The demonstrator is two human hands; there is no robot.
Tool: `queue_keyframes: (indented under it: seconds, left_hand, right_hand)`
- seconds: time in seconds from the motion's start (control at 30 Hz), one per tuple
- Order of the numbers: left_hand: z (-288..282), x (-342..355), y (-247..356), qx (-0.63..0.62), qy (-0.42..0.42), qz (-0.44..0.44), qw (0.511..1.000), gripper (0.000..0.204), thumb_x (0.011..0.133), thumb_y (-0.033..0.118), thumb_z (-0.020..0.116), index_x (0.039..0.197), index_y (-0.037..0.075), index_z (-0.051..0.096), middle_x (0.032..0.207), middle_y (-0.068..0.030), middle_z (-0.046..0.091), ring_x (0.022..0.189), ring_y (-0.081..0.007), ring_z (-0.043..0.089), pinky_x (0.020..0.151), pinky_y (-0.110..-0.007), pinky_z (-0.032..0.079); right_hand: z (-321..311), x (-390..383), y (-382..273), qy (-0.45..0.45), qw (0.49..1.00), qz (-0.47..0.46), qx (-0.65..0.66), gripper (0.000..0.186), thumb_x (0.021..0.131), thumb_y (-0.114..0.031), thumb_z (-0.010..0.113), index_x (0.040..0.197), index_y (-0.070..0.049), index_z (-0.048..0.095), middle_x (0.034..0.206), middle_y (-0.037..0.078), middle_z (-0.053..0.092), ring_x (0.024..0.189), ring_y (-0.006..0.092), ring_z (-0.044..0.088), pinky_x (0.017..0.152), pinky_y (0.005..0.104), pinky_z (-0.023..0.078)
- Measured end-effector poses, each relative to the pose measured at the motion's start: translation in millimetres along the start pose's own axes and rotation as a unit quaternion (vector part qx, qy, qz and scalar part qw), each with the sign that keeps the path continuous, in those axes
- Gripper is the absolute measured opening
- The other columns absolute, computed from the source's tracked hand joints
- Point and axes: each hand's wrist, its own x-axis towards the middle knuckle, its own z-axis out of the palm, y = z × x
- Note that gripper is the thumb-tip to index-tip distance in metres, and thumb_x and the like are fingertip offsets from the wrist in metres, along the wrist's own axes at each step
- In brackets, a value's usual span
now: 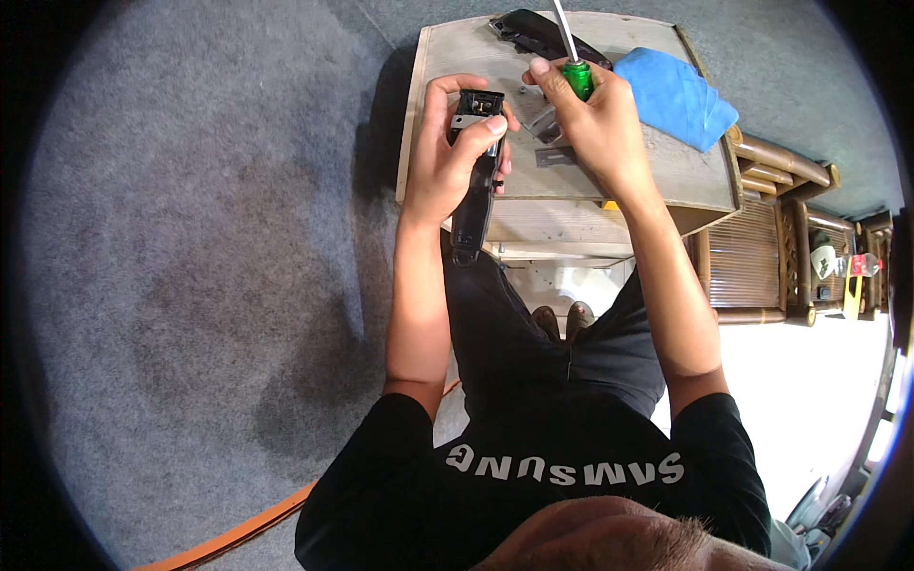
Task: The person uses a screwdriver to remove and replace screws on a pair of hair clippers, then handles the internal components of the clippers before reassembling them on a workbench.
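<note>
My left hand [447, 157] is wrapped around a black hair clipper [474, 205], thumb pressed on its upper front. The clipper's head end points away from me, and its inner parts show there without a cover. In my right hand [605, 124] is a screwdriver [577, 80] with a green handle, its metal shaft pointing up and away. Beneath the right hand, small metal pieces [556, 157] lie on the wooden table [533, 214]; their exact kind is hard to make out. A dark clipper housing part [547, 34] rests at the table's far edge.
A folded blue cloth [674, 95] lies at the table's right side. Bamboo furniture [747, 247] stands to the right, with a bottle with a red label [864, 265] on it. A grey wall-like surface [209, 209] fills the left. An orange strip [233, 528] runs at lower left.
</note>
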Motion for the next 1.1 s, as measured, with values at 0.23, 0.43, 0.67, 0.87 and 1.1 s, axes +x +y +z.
queue_keyframes:
  seconds: [0.23, 0.43, 0.67, 0.87, 1.1]
  left_hand:
    - [12.1, -6.7, -10.0, 0.027, 0.060, 0.071, 0.995, 0.050, 0.096, 0.013, 0.068, 0.135, 0.008, 0.037, 0.100, -0.0115, 0.066, 0.066, -0.0135, 0.063, 0.051, -0.028, 0.054]
    - [15.2, -11.6, -16.7, 0.042, 0.027, 0.102, 0.994, 0.054, 0.094, 0.008, 0.070, 0.136, 0.006, 0.036, 0.098, -0.0086, 0.065, 0.074, -0.0102, 0.061, 0.065, -0.024, 0.052]
    - [12.5, -14.3, -16.9, 0.058, 0.036, 0.079, 0.995, 0.055, 0.094, 0.010, 0.072, 0.137, 0.005, 0.036, 0.100, -0.0084, 0.063, 0.076, -0.0092, 0.061, 0.066, -0.024, 0.051]
    - [12.0, -13.5, -17.7, 0.071, 0.034, 0.078, 0.994, 0.058, 0.094, 0.012, 0.074, 0.137, 0.005, 0.036, 0.101, -0.0096, 0.063, 0.078, -0.0085, 0.061, 0.066, -0.024, 0.051]
    - [11.6, -12.8, -17.3, 0.077, 0.026, 0.084, 0.993, 0.058, 0.094, 0.013, 0.074, 0.138, 0.006, 0.036, 0.092, -0.0065, 0.063, 0.074, -0.0084, 0.060, 0.065, -0.024, 0.050]
  right_hand:
    - [-8.6, -9.1, -4.5, -0.013, 0.995, 0.025, 0.097, 0.024, 0.103, -0.022, 0.069, 0.112, -0.002, 0.078, 0.074, 0.001, 0.069, 0.056, 0.0040, 0.054, 0.051, 0.0238, 0.043]
    - [-13.2, -23.2, -6.4, -0.031, 0.998, -0.017, 0.051, 0.019, 0.099, -0.016, 0.074, 0.113, -0.005, 0.078, 0.071, -0.008, 0.057, 0.064, 0.0013, 0.046, 0.059, 0.0210, 0.037]
    - [-10.2, -27.9, -6.5, -0.091, 0.993, -0.045, 0.061, 0.020, 0.096, -0.015, 0.080, 0.113, -0.005, 0.078, 0.065, -0.011, 0.048, 0.063, 0.0001, 0.041, 0.056, 0.0225, 0.030]
    - [-8.8, -31.5, -10.2, -0.088, 0.994, -0.057, 0.009, 0.020, 0.094, -0.012, 0.080, 0.113, -0.004, 0.080, 0.075, -0.005, 0.067, 0.069, 0.0007, 0.052, 0.061, 0.0221, 0.043]
    - [-6.6, -33.9, 3.1, -0.067, 0.990, -0.124, -0.016, 0.018, 0.094, -0.012, 0.079, 0.110, -0.004, 0.081, 0.084, 0.005, 0.078, 0.075, 0.0030, 0.062, 0.066, 0.0258, 0.053]
